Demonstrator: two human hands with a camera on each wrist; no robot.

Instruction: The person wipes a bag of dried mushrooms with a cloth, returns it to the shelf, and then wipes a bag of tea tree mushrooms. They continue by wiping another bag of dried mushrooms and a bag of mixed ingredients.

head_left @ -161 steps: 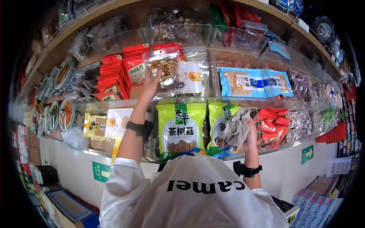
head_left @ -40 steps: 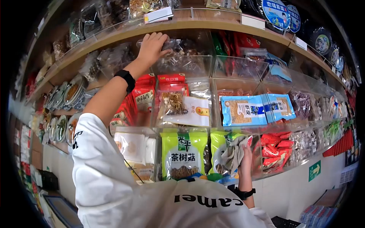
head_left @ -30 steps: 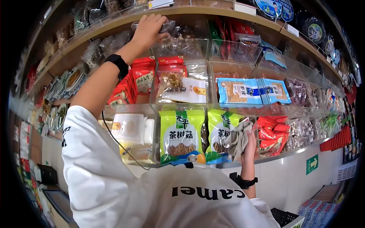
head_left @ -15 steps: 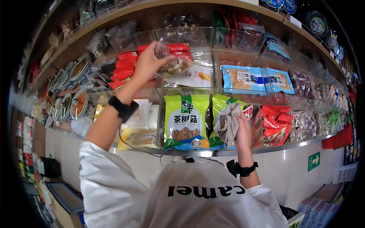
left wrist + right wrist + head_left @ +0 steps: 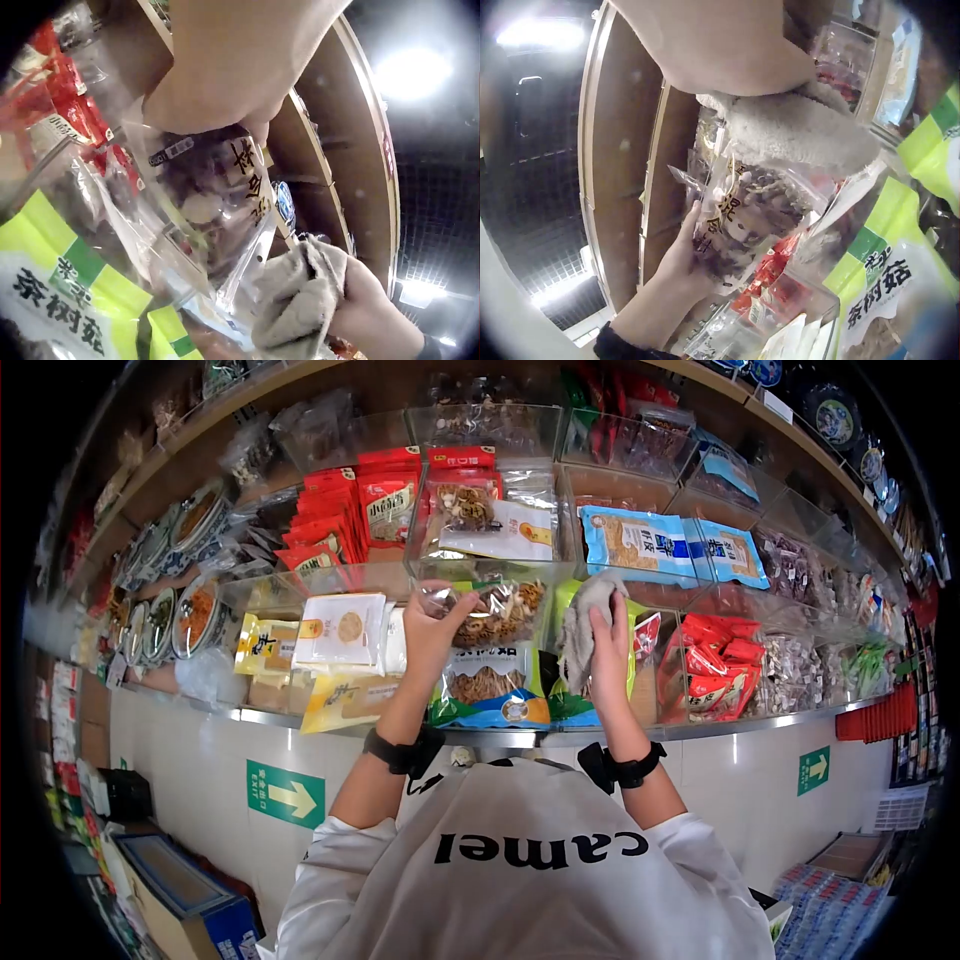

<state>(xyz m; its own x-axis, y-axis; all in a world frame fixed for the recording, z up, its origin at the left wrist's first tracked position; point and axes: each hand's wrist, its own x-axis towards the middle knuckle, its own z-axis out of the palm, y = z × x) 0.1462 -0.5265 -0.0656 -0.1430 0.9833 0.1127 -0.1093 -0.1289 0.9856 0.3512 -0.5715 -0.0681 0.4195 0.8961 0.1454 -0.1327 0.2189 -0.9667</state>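
Note:
In the head view my left hand grips a clear bag of dried mushrooms by its left side, above a green-and-white bag. My right hand holds a grey cloth just right of that bag. In the left wrist view the clear bag hangs from my left hand, with the cloth beside its lower edge. The right wrist view shows the cloth against the top of the clear bag.
Clear-walled bins hold red packets, blue bags and white-and-yellow packets. Covered bowls stand at the left. A metal edge runs along the front of the lower bins.
My left hand has come down from the upper bin, bringing the clear mushroom bag in front of me. My right hand, with the cloth, has moved slightly up and left toward it.

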